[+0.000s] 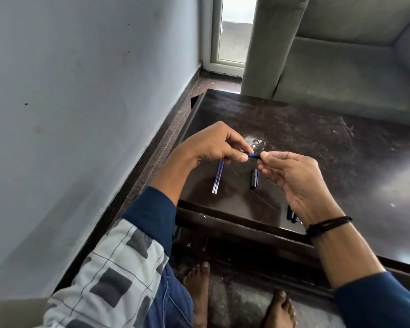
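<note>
Above a dark wooden table [317,150], my left hand [211,145] and my right hand [296,178] both pinch a small blue and black pen part [254,155] between fingertips, one hand at each end. Two thin blue refills [217,177] lie on the table below my left hand. A black pen cap [254,178] lies just right of them. More dark pen pieces [292,215] lie near the table's front edge, partly hidden behind my right wrist.
A grey wall [69,114] runs close along the left. A grey sofa [341,67] stands behind the table. My bare feet [199,290] rest on the floor under the table's front edge. A white smudge [252,140] marks the tabletop.
</note>
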Tool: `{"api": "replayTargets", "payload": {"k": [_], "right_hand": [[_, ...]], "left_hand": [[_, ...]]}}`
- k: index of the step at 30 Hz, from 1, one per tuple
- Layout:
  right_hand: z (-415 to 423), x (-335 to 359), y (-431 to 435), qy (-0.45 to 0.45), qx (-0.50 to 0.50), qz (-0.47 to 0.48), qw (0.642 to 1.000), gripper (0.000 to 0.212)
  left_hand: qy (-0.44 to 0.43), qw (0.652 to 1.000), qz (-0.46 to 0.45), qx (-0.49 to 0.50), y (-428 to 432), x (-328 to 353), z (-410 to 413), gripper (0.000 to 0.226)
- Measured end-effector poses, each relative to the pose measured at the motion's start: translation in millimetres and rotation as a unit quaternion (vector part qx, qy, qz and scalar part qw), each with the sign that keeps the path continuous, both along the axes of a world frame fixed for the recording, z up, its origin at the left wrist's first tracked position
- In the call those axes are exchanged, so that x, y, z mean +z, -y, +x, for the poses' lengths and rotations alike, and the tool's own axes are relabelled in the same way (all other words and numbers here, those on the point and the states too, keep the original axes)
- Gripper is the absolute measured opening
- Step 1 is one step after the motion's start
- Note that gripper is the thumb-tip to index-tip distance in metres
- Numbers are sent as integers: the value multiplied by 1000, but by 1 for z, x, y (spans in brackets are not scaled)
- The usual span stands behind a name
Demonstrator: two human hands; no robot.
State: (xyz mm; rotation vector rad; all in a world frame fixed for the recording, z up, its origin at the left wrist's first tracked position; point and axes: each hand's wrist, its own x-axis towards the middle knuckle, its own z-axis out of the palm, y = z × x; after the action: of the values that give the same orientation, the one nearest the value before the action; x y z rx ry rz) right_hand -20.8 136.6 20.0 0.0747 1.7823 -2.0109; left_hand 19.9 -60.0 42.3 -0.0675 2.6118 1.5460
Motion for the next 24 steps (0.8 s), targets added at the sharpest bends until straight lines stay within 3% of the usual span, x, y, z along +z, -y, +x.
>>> {"api": "replayTargets", "payload": {"k": [5, 16, 24], "right_hand": [[-1, 1, -1, -26, 7, 29, 999, 12], [1, -1, 1, -102, 18, 145, 984, 38], [-5, 2, -5, -123, 37, 123, 984, 9]], "left_hand": [[7, 1000, 3, -2, 0, -1, -1, 20], [-9, 1000, -18, -7, -1, -2, -2, 22], [4, 1000, -28, 0, 2, -4, -3, 20]]}}
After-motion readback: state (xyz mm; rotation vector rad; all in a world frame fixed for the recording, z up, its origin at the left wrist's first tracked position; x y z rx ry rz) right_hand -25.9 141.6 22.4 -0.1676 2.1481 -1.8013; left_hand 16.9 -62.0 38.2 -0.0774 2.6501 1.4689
